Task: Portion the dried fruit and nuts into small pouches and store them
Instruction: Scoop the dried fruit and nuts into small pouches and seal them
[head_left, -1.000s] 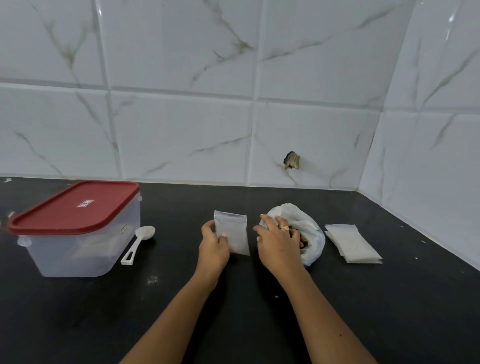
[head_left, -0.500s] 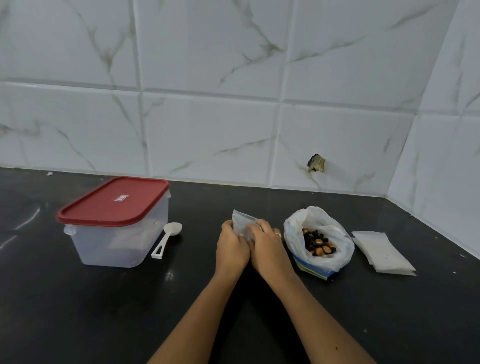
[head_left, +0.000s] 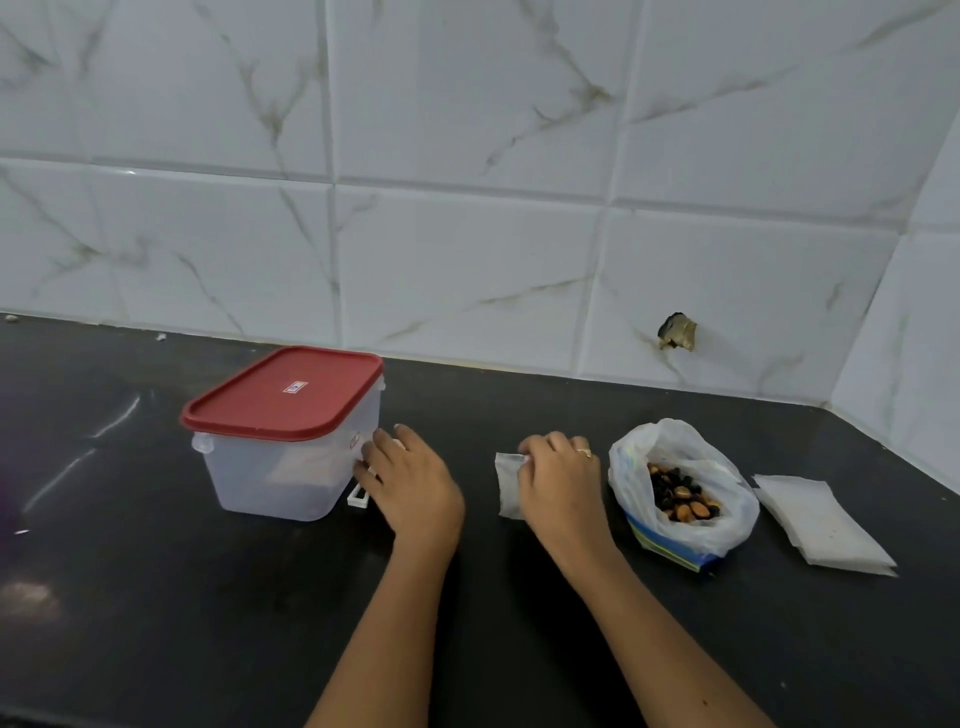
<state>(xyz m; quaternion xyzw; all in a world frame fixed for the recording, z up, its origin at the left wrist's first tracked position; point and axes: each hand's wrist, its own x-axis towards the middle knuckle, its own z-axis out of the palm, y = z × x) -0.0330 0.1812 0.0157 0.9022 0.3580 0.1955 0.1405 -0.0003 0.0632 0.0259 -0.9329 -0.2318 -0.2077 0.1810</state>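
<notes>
My left hand (head_left: 410, 483) lies over the white spoon (head_left: 358, 500) beside the lidded container, its fingers curled down round it. Only the handle's end shows below the hand. My right hand (head_left: 561, 483) pinches the top of a small clear pouch (head_left: 506, 486) that stands on the black counter (head_left: 156, 597). Just right of that hand, an open white plastic bag (head_left: 727, 499) holds dark dried fruit and brown nuts (head_left: 680, 493). A stack of empty pouches (head_left: 821, 519) lies flat further right.
A clear plastic container with a red lid (head_left: 285, 400) stands shut at the left, touching distance from my left hand. White marble tiles (head_left: 467, 234) back the counter, and a side wall closes the right end. A chipped hole (head_left: 677, 332) marks one tile.
My left hand let go of the pouch and moved left onto the spoon. My right hand left the nut bag, joined on the pouch, and now holds it alone.
</notes>
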